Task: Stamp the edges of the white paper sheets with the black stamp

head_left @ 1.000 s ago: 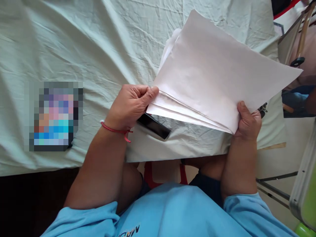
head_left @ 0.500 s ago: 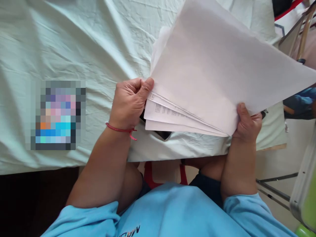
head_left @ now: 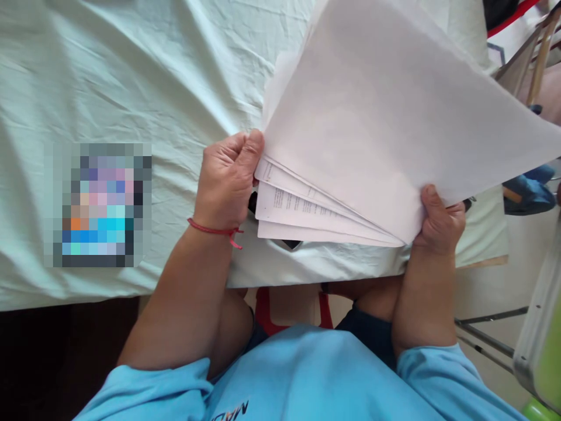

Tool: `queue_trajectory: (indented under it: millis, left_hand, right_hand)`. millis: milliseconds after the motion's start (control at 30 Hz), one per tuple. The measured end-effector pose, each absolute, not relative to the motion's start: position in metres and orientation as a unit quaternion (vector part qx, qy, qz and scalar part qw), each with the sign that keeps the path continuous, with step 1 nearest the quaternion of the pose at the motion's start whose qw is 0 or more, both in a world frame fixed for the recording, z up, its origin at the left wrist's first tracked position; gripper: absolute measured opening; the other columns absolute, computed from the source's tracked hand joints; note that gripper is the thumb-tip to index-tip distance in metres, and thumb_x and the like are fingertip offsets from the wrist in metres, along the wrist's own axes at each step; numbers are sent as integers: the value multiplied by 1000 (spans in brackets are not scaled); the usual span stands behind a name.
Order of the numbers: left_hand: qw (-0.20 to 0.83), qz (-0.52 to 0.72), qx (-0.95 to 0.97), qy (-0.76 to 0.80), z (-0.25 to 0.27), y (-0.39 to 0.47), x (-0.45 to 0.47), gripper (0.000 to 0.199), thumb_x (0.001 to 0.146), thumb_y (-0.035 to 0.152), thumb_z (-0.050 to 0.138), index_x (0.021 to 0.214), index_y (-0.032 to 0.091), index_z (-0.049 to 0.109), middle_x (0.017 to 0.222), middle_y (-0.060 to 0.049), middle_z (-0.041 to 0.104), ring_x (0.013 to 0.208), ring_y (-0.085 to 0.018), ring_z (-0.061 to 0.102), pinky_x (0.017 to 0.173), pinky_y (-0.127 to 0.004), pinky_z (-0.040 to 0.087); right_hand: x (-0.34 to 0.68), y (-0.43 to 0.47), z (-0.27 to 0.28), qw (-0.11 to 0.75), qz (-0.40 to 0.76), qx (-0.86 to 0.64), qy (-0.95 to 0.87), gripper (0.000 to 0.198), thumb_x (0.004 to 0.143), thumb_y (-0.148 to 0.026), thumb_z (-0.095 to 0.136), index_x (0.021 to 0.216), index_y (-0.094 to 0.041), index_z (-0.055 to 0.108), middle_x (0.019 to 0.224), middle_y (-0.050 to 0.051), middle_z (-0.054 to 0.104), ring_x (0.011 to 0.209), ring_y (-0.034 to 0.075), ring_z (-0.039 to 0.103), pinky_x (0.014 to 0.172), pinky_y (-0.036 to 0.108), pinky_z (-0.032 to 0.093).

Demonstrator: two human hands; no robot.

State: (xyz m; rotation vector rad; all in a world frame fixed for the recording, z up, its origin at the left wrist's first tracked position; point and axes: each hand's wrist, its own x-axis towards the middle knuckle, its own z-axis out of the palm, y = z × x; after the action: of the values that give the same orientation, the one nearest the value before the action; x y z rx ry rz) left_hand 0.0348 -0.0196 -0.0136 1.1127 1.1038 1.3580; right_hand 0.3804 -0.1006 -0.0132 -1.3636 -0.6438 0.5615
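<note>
Between my hands is a fanned sheaf of paper sheets (head_left: 377, 117), held above the cloth-covered table. The top side looks blank; small printed lines show on sheets spread out below it at the lower left. My left hand (head_left: 230, 172), with a red string round the wrist, pinches the left edge, thumb on top. At the lower right corner my right hand (head_left: 440, 222) grips the sheaf, its thumb lying over the paper and its fingers underneath. A dark object (head_left: 290, 244) peeks out from below the papers, mostly hidden.
A pale green cloth (head_left: 175, 70) with creases covers the table. On it at the left lies a pixel-blurred item (head_left: 103, 204). To the right stand a metal-framed piece of furniture (head_left: 532, 327) and some blue fabric (head_left: 532, 190). Below the table edge shows a red seat (head_left: 263, 310).
My left hand has moved slightly up and left with the edge of the paper. The lower sheets have dropped a little and fanned wider. My right hand stays almost in place.
</note>
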Motion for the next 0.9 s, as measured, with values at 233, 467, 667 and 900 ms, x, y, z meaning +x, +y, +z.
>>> queue_trajectory:
  millis: [233, 467, 667, 900]
  left_hand:
    - [499, 568, 463, 463, -10, -20, 34, 59, 88, 71, 105, 80, 26, 67, 73, 3, 54, 70, -15, 44, 66, -36, 35]
    - [514, 561, 437, 479, -7, -23, 34, 60, 96, 74, 95, 74, 28, 65, 68, 2, 52, 66, -17, 45, 63, -38, 32]
    - [470, 495, 533, 500, -7, -23, 26, 55, 98, 75, 94, 79, 26, 76, 70, 1, 64, 69, -19, 59, 60, -36, 42]
    - [462, 600, 511, 407, -17, -11, 30, 61, 82, 77, 107, 95, 26, 77, 86, 1, 78, 85, -19, 71, 79, -37, 57]
  right_hand:
    - [381, -103, -12, 691, 260, -609, -289, 60, 54, -50, 114, 98, -20, 86, 117, 8, 91, 137, 33, 84, 128, 60, 69]
    - [380, -102, -13, 689, 258, -612, -290, 60, 54, -52, 115, 96, -20, 87, 114, 7, 91, 128, 30, 86, 130, 59, 68]
    - [380, -99, -15, 717, 217, -592, -298, 67, 55, -57, 114, 103, -21, 85, 124, 6, 89, 143, 31, 80, 137, 60, 61]
    - [382, -101, -19, 723, 233, -574, -305, 71, 48, -54, 115, 105, -24, 83, 137, 5, 85, 141, 32, 79, 136, 64, 61]
